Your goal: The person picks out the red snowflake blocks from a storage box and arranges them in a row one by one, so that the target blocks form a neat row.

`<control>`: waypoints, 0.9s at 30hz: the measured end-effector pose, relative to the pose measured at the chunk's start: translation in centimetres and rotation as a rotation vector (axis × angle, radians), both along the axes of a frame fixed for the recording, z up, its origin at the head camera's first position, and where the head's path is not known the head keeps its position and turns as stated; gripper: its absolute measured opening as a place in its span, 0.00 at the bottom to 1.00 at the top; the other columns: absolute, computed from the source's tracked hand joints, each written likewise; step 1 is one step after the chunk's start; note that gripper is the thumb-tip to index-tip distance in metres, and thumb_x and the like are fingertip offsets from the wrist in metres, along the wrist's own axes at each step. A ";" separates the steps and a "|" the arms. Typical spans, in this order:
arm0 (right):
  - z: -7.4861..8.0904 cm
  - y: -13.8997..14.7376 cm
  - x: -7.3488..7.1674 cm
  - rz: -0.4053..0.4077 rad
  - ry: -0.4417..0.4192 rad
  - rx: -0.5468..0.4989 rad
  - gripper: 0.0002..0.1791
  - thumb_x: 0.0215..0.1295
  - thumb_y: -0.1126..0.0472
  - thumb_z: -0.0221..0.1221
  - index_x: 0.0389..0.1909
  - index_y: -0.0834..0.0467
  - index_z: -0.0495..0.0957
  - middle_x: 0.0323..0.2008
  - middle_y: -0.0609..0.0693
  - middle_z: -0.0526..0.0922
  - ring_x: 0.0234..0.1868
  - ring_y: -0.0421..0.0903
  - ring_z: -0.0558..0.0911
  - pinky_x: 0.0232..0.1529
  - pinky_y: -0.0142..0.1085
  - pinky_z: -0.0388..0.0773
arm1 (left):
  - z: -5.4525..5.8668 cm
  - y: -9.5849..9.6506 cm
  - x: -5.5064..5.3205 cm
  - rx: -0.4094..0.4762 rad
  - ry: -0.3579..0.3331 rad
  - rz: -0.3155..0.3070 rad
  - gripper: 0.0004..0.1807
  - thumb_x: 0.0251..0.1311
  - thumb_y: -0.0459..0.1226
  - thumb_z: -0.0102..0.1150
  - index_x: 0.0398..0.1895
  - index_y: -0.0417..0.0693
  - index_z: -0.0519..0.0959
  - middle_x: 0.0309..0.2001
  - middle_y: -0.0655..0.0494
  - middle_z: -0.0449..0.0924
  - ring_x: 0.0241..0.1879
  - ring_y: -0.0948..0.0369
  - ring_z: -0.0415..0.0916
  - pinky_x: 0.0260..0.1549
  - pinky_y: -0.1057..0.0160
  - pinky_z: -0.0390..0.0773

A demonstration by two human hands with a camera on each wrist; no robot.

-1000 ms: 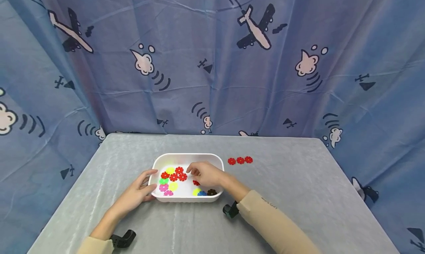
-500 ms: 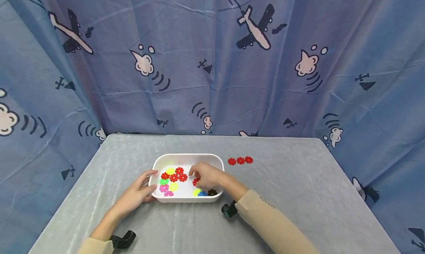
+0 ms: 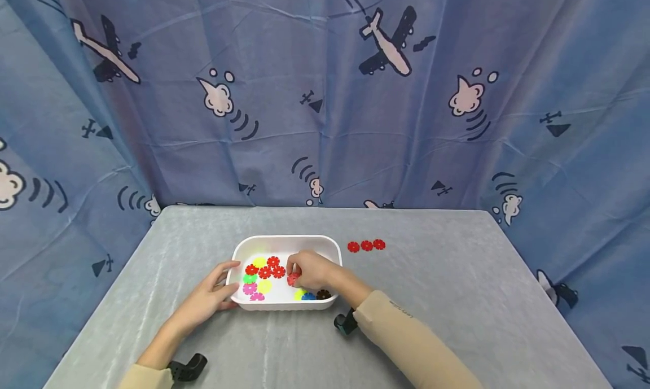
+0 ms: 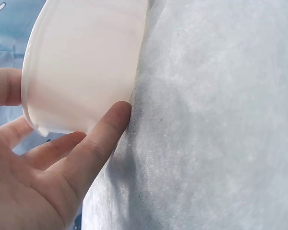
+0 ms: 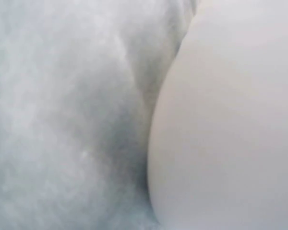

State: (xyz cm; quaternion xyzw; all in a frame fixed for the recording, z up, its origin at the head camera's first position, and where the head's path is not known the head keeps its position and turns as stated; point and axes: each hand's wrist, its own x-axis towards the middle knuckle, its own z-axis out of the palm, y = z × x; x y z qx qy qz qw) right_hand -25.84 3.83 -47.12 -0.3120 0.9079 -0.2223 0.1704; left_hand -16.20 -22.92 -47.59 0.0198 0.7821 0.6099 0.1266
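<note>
Left hand (image 3: 205, 298): gripped tray (image 3: 279, 306).
Right hand (image 3: 313, 269): pinched red disc (image 3: 292, 280), apparently picking.
Red row (image 3: 367, 245): likely needed it lifted over.

This looks like a curtained-off tabletop station, with blue cloth (image 3: 284, 33) printed with airplanes (image 3: 392, 52) and cloud shapes (image 3: 219, 100) hanging behind and along both sides of a grey-covered table (image 3: 437, 276), though the cloth hides whether a home, office or lab lies beyond it.

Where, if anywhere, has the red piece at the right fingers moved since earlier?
Yes, the red piece shifted slightly left, farther from the black piece.
</note>
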 end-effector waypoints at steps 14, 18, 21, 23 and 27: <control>1.0 0.3 0.3 -0.032 0.049 -0.103 0.06 0.67 0.67 0.63 0.36 0.51 0.80 0.25 0.43 0.74 0.29 0.41 0.73 0.30 0.31 0.71 | 0.2 0.0 0.1 -0.014 -0.003 -0.008 0.31 0.75 0.35 0.52 0.77 0.44 0.56 0.75 0.33 0.56 0.64 0.43 0.72 0.47 0.56 0.85; 1.8 1.0 0.4 -0.036 0.037 -0.147 0.08 0.65 0.68 0.62 0.35 0.51 0.80 0.24 0.43 0.75 0.28 0.41 0.73 0.29 0.31 0.71 | 0.3 0.0 0.0 -0.016 -0.005 -0.007 0.30 0.75 0.34 0.52 0.77 0.44 0.57 0.75 0.33 0.56 0.64 0.43 0.72 0.47 0.56 0.85; 2.6 1.7 0.3 -0.029 0.033 -0.198 0.09 0.64 0.71 0.60 0.35 0.52 0.80 0.24 0.43 0.76 0.27 0.40 0.73 0.28 0.30 0.71 | 0.3 0.0 0.0 -0.017 -0.006 -0.007 0.30 0.75 0.34 0.52 0.77 0.44 0.57 0.75 0.33 0.56 0.64 0.43 0.72 0.47 0.56 0.85; 3.1 2.2 0.2 -0.024 0.039 -0.236 0.10 0.63 0.73 0.59 0.35 0.53 0.81 0.24 0.43 0.76 0.26 0.40 0.73 0.27 0.30 0.72 | 0.4 0.0 0.1 -0.017 -0.005 -0.007 0.30 0.75 0.34 0.52 0.77 0.44 0.57 0.75 0.33 0.56 0.64 0.43 0.72 0.47 0.55 0.85; 4.2 3.4 0.0 -0.026 0.040 -0.296 0.09 0.63 0.73 0.59 0.36 0.56 0.81 0.25 0.44 0.77 0.28 0.41 0.74 0.28 0.30 0.73 | 0.3 0.0 0.1 -0.011 -0.005 -0.007 0.30 0.75 0.34 0.52 0.77 0.44 0.57 0.75 0.33 0.55 0.63 0.43 0.73 0.47 0.55 0.85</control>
